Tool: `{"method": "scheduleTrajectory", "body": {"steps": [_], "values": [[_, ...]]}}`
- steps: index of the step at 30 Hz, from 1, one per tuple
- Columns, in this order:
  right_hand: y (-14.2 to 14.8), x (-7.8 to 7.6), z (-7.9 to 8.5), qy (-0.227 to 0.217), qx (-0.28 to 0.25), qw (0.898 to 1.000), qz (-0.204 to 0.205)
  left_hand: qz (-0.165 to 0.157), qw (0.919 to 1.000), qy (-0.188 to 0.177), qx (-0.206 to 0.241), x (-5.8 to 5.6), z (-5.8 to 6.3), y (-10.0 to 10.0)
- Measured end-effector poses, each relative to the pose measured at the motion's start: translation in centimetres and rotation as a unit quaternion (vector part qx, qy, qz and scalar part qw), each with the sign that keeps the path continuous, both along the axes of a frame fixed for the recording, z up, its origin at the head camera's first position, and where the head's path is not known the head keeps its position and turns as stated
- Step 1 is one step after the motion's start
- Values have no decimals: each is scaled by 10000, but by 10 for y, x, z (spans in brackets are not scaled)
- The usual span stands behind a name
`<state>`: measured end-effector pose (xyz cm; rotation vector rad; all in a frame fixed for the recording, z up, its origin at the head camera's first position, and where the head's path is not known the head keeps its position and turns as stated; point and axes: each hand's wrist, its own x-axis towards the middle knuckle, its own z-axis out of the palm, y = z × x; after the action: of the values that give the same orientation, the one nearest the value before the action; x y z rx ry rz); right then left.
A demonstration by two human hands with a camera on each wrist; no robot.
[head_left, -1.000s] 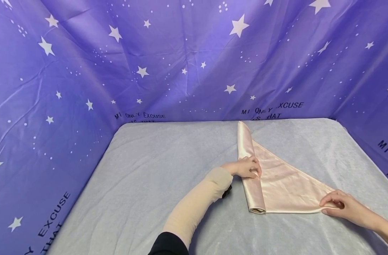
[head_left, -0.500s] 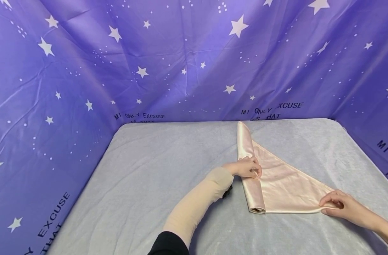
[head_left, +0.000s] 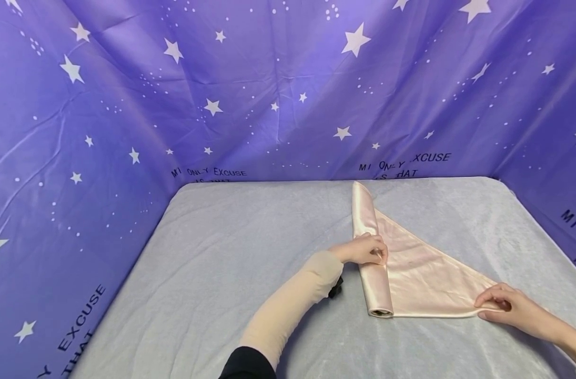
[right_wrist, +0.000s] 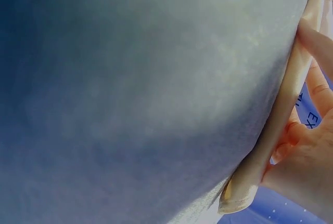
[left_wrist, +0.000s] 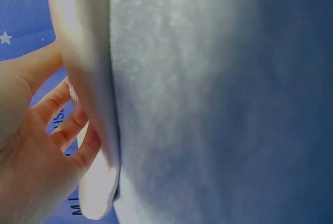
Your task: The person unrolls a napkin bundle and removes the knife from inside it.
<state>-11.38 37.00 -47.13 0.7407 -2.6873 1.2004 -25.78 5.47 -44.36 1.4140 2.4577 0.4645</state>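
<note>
A shiny pale-pink satin cloth [head_left: 425, 268] lies right of centre in the head view. Its left side is rolled into a long tube [head_left: 363, 205], and the flat part narrows toward the right. My left hand [head_left: 363, 248] grips the middle of the roll; in the left wrist view its thumb and bent fingers [left_wrist: 91, 141] touch the satin roll [left_wrist: 86, 42]. At the cloth's narrow right end, my right hand [head_left: 515, 308] pinches the near corner between thumb and fingers. The right wrist view shows that hand [right_wrist: 304, 167] along the cloth's edge [right_wrist: 283, 107]. Part of the corner is hidden under the fingers.
A grey plush cover [head_left: 221, 252] spreads over the table under the cloth. Purple star-printed curtains [head_left: 269, 79] enclose the back and both sides. The far tip of the roll reaches the table's back edge. A small black object [head_left: 336, 288] sits under the left wrist.
</note>
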Motion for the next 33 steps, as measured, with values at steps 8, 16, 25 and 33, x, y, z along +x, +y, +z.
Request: {"method": "scheduleTrajectory", "body": {"steps": [8,16,25,33], "values": [[1,-1,0,80,-2,9999,71,55,9984,-204,518,0,8,-14],[1,-1,1,23,-11,10000,77,240,9940,-617,873,1,14,-31],[1,-1,2,-124,62,9999,44,302,9926,-595,1016,3,19,-49],[0,-1,2,-47,36,10000,56,389,9909,-660,1103,4,18,-65]]}}
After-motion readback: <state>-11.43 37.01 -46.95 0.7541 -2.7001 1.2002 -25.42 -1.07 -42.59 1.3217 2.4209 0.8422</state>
